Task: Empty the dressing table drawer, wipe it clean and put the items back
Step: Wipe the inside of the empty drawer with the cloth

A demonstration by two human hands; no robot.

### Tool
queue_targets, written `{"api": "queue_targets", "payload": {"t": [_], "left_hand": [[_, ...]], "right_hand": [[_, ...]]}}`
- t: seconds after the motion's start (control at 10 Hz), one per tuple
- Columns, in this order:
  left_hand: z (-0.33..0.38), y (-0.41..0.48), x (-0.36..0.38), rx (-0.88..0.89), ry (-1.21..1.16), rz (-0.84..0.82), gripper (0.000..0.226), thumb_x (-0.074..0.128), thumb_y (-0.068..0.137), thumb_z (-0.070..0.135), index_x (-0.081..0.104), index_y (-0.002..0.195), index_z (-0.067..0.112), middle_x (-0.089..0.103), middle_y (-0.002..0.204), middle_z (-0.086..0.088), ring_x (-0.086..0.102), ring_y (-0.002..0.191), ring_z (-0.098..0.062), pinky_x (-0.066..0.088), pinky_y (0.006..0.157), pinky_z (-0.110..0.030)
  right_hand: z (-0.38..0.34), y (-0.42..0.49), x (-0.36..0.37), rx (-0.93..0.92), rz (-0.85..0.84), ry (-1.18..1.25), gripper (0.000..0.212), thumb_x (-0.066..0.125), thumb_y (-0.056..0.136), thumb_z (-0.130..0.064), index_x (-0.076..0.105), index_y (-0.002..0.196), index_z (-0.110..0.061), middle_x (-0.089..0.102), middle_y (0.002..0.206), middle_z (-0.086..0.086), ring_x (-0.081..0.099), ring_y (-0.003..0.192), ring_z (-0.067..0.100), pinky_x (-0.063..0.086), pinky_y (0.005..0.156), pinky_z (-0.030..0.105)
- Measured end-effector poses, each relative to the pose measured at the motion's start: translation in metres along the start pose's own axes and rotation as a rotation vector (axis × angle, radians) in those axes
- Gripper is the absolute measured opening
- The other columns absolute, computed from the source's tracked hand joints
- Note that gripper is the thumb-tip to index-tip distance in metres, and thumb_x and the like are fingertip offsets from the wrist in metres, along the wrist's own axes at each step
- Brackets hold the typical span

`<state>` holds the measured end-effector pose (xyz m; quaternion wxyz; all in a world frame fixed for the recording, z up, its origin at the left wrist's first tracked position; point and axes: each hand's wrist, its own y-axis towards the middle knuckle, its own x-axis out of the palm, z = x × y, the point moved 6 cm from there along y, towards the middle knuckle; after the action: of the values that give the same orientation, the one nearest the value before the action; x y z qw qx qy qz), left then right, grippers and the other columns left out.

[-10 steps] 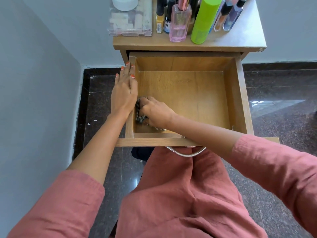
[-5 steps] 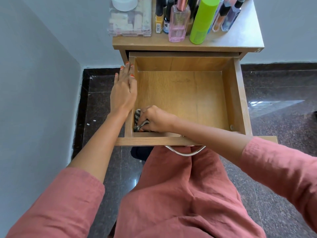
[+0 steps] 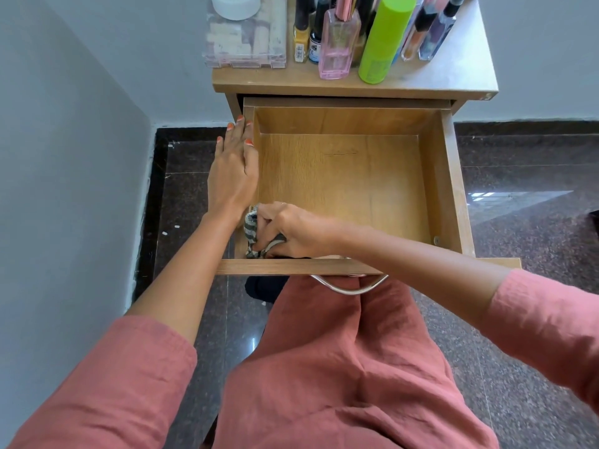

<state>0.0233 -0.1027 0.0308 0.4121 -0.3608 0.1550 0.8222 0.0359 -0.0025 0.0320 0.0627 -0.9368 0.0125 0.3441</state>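
Wooden drawer (image 3: 450, 189) is projecting over dark stone floor (image 3: 518, 163), front toward the person. Right hand (image 3: 291, 230) is clutching striped cloth (image 3: 252, 226) in its near-left corner; left hand (image 3: 231, 176) is lying flat on the left rim.

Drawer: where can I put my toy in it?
Most of the drawer floor is bare, back wall to right wall. Crowded: the front left corner, where the right hand grips a cloth; the left hand rests on the left wall.

Soft, even daylight fills the sharp frame, a pale window reflection glares on the polished floor (image 3: 518, 204) at right, faint shadows lie along the drawer (image 3: 436, 189) walls, and wide-angle distortion bends the edges.
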Motion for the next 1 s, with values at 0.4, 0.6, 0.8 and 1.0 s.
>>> {"api": "queue_targets", "payload": {"t": [0.4,0.6,0.8,1.0], "left_hand": [[0.000,0.001,-0.001,0.011,0.009,0.006,0.042,0.021,0.101,0.021,0.027,0.142,0.018,0.019,0.154,0.002,0.010,0.142,-0.014,0.014,0.118,-0.034],[-0.001,0.002,0.000,0.029,0.045,0.001,0.043,0.020,0.100,0.020,0.027,0.143,0.017,0.019,0.154,0.001,0.009,0.143,-0.014,0.010,0.118,-0.031],[-0.002,0.001,0.002,0.011,0.024,0.007,0.043,0.020,0.100,0.020,0.028,0.142,0.018,0.019,0.154,0.002,0.010,0.143,-0.014,0.015,0.118,-0.036],[-0.001,0.002,0.000,0.006,0.023,0.016,0.042,0.020,0.101,0.021,0.028,0.142,0.019,0.019,0.154,0.003,0.010,0.143,-0.013,0.012,0.118,-0.033]], "right_hand": [[0.003,-0.006,0.002,0.043,-0.056,-0.070,0.026,0.060,0.082,0.002,0.069,0.104,-0.008,0.040,0.087,0.001,0.043,0.086,0.018,0.029,0.087,0.017],[0.005,-0.020,-0.005,0.071,-0.249,-0.191,0.044,0.046,0.084,0.009,0.060,0.120,-0.013,0.035,0.094,-0.001,0.032,0.074,0.004,0.016,0.073,0.011],[0.037,-0.068,-0.030,0.214,-0.355,-0.165,0.039,0.050,0.086,0.004,0.064,0.115,-0.017,0.048,0.105,0.003,0.037,0.093,0.011,0.021,0.077,0.007],[0.031,-0.052,-0.024,0.202,-0.214,-0.045,0.029,0.058,0.080,0.006,0.070,0.102,-0.009,0.048,0.095,-0.003,0.043,0.092,0.010,0.034,0.081,0.011]]}}
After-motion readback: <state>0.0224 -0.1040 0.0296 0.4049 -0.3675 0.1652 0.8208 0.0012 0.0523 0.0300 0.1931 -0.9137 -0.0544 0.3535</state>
